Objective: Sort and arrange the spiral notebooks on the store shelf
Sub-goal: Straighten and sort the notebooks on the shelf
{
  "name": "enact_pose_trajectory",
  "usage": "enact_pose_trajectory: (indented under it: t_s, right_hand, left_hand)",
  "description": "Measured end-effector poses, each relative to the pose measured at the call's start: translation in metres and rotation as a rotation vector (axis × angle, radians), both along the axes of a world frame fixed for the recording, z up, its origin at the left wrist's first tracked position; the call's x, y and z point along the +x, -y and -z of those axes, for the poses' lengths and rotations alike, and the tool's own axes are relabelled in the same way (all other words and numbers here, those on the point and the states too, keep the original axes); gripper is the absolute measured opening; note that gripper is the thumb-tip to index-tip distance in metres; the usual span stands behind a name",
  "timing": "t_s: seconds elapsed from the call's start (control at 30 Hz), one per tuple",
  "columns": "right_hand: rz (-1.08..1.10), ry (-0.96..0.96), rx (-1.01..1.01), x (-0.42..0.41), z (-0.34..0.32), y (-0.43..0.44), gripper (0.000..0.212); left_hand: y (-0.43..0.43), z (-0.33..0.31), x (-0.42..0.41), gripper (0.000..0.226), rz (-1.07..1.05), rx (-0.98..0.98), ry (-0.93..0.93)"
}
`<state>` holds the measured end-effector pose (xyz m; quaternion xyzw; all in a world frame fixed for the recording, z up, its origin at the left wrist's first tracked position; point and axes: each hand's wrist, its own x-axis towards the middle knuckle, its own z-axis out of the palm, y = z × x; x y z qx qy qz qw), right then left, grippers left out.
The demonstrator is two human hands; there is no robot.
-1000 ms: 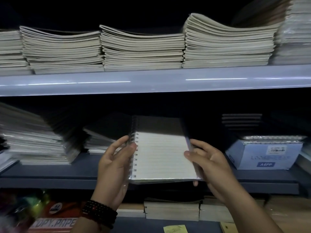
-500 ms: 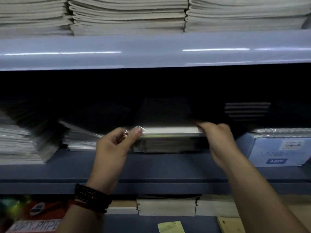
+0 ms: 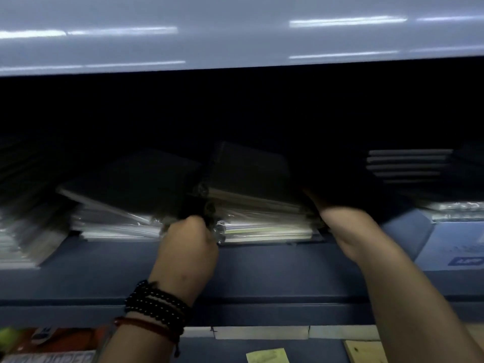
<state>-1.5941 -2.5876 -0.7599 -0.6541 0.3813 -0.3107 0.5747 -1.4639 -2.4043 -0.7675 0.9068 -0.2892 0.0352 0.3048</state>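
Spiral notebook stack (image 3: pixel 262 221): flat on the blue shelf (image 3: pixel 104 271).
Left hand (image 3: pixel 187 239): fingers curled on the stack's spiral edge.
Right hand (image 3: pixel 340 226): at the stack's right side; fingers in shadow, grip unclear.

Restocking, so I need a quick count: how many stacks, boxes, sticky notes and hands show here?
Stacks: 4
Box: 1
Sticky note: 1
Hands: 2
Total: 8

Dark-blue shelf (image 3: pixel 262 279); black bead bracelet (image 3: pixel 157 303).
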Motion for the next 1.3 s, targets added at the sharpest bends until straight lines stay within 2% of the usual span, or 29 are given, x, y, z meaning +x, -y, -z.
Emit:
enact_pose_trajectory:
  t_s: [0.07,0.1,0.2,0.27,0.33,0.47,0.53,0.57,0.6,0.67,0.7,0.77,0.83,0.87,0.97,1.0,1.03,1.17,1.3]
  right_hand:
    - [-0.041,-0.024,0.017,0.002,0.000,0.001,0.048]
    - [-0.054,-0.028,0.032,0.003,0.000,0.001,0.051]
    - [-0.102,-0.037,0.071,0.000,-0.001,0.004,0.042]
    - [-0.113,-0.013,0.113,-0.005,0.000,0.008,0.035]
    - [-0.108,0.028,0.171,-0.009,0.002,0.012,0.038]
    - [-0.128,0.169,0.306,-0.019,0.003,0.021,0.034]
    - [-0.153,0.262,0.352,-0.026,0.002,0.022,0.044]
    - [-0.161,0.291,0.363,-0.028,0.001,0.021,0.047]
    - [-0.168,0.321,0.366,-0.032,0.001,0.020,0.041]
    - [-0.146,0.370,0.402,-0.034,0.002,0.019,0.011]
    - [-0.118,0.382,0.411,-0.035,0.000,0.016,0.010]
    - [-0.075,0.394,0.409,-0.039,-0.004,0.014,0.023]
    - [-0.072,0.396,0.368,-0.042,-0.002,0.015,0.012]
    - [-0.062,0.371,0.312,-0.042,0.000,0.016,0.015]
    - [0.050,0.261,0.114,-0.037,0.006,0.009,0.064]
    - [0.076,0.234,0.061,-0.036,0.007,0.007,0.073]
    - [0.080,0.198,0.027,-0.034,0.004,0.004,0.073]
    - [0.100,-0.053,-0.089,-0.035,0.003,0.005,0.044]
    - [0.051,-0.424,-0.175,-0.034,-0.009,-0.011,0.042]
  left_hand:
    - [0.003,0.003,0.004,0.021,0.009,-0.004,-0.055]
    - [0.005,0.002,0.008,0.021,0.012,-0.038,-0.077]
    - [0.011,0.005,0.014,0.035,-0.054,-0.208,-0.207]
    - [0.018,0.008,0.012,0.024,-0.054,-0.368,-0.336]
    - [0.023,0.006,0.007,0.014,-0.078,-0.513,-0.454]
    - [0.033,0.002,0.001,0.022,-0.107,-0.687,-0.605]
    - [0.038,0.003,-0.002,0.014,-0.040,-0.844,-0.696]
    - [0.040,0.004,-0.003,0.017,-0.015,-0.914,-0.719]
    - [0.041,0.005,-0.003,0.026,0.005,-0.959,-0.693]
    - [0.040,-0.001,-0.005,0.033,0.043,-1.015,-0.587]
    - [0.038,-0.006,-0.007,0.028,0.062,-1.038,-0.535]
    - [0.032,-0.018,-0.011,0.026,0.066,-1.046,-0.388]
    - [0.021,-0.028,-0.011,0.022,0.099,-1.029,-0.201]
    - [0.013,-0.033,-0.010,0.022,0.112,-1.018,-0.116]
    - [-0.009,-0.045,-0.003,0.032,0.106,-0.985,0.062]
    - [-0.013,-0.045,0.002,0.031,0.085,-1.002,0.089]
    - [-0.017,-0.047,0.007,0.029,0.057,-1.027,0.102]
    - [-0.026,-0.043,0.021,0.013,0.089,-1.186,-0.005]
    - [-0.044,-0.044,0.025,0.019,0.050,-1.267,-0.082]
